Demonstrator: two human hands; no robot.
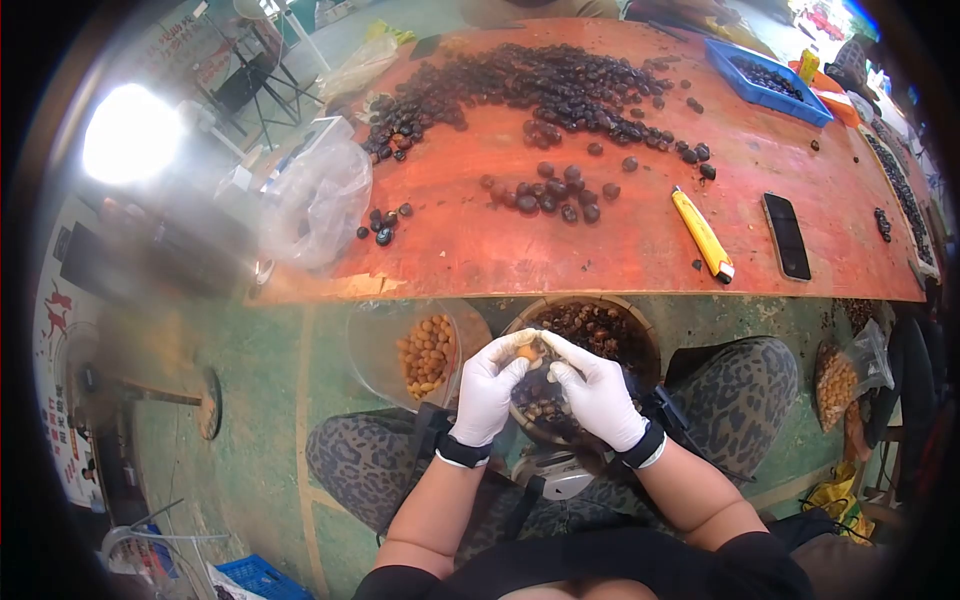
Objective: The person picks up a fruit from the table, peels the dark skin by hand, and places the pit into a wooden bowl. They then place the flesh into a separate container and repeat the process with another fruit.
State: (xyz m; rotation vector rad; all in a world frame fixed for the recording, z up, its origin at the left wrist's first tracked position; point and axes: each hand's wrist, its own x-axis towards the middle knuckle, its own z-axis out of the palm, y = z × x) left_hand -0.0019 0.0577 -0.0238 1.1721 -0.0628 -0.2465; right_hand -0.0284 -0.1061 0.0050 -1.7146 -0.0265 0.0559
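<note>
Both gloved hands meet in front of me over a round container of dark peelings (605, 325). My left hand (489, 385) pinches a small round orange piece (528, 352) between thumb and fingertips. From the other side my right hand (603, 392) closes its fingertips on the same piece, and part of it is hidden by the fingers. To the left of the hands stands a clear plastic tub (370, 350) with several orange balls (426, 355) inside. On the table ahead lies a small cluster of dark round fruits (550, 195).
The red table (450, 250) bears a large heap of dark fruits (520, 80), a yellow box cutter (702, 235), a phone (787, 236) and a blue tray (735, 80). A clear plastic bag (320, 195) lies at its left. Another bag of orange balls (835, 385) sits on the right.
</note>
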